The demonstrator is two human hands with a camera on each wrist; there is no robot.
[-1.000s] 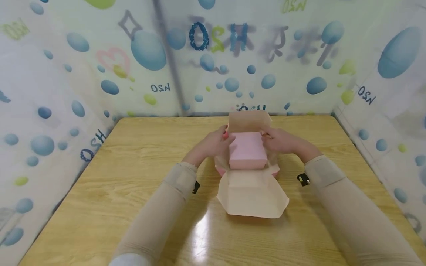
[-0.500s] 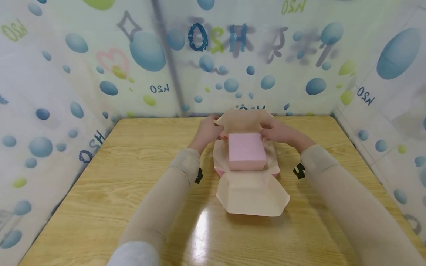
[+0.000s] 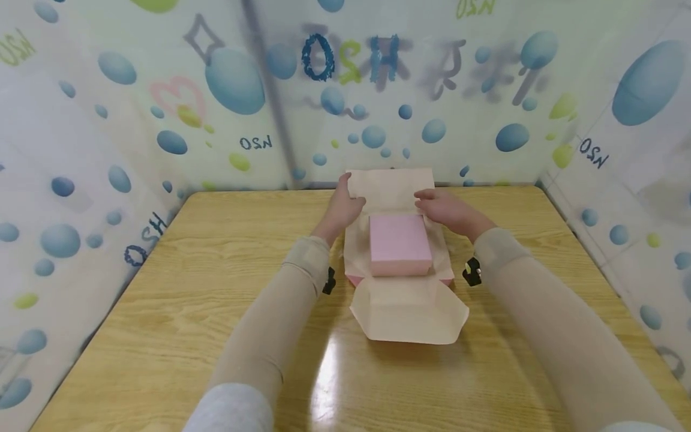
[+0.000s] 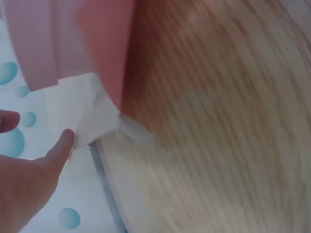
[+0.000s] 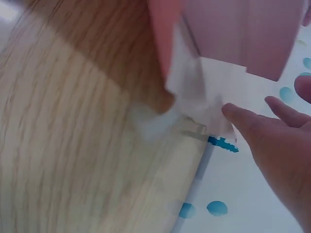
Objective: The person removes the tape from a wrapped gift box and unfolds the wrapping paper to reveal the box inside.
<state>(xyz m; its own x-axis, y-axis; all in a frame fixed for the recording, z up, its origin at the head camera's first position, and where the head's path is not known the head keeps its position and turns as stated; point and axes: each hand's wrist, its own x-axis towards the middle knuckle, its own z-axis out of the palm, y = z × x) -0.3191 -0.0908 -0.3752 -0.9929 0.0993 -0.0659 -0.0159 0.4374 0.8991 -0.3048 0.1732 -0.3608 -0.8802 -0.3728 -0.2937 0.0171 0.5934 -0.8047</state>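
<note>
A small closed pink box [image 3: 399, 240] stands in the middle of an opened-out carton [image 3: 410, 312], which is pink outside and beige inside. One flap of the carton lies spread toward me; the back flap [image 3: 391, 186] rises behind the small box. My left hand [image 3: 341, 207] is at the left side of the back flap, thumb and fingers spread apart. At its right side is my right hand [image 3: 448, 211], fingers stretched out over the flap's edge. In the left wrist view the thumb [image 4: 63, 145] lies against the pale flap; the right wrist view shows a fingertip [image 5: 231, 111] near it.
The carton rests on a wooden table [image 3: 243, 258], toward its far edge. Behind the table stands a wall [image 3: 459, 156] covered with blue and green drops. Side walls flank the table. A dark wrist camera [image 3: 329, 281] hangs under the left sleeve, another [image 3: 472, 273] under the right.
Both hands have moved away from me, from beside the small pink box to the back flap, and their fingers have loosened. The back flap now stands more spread out and higher.
</note>
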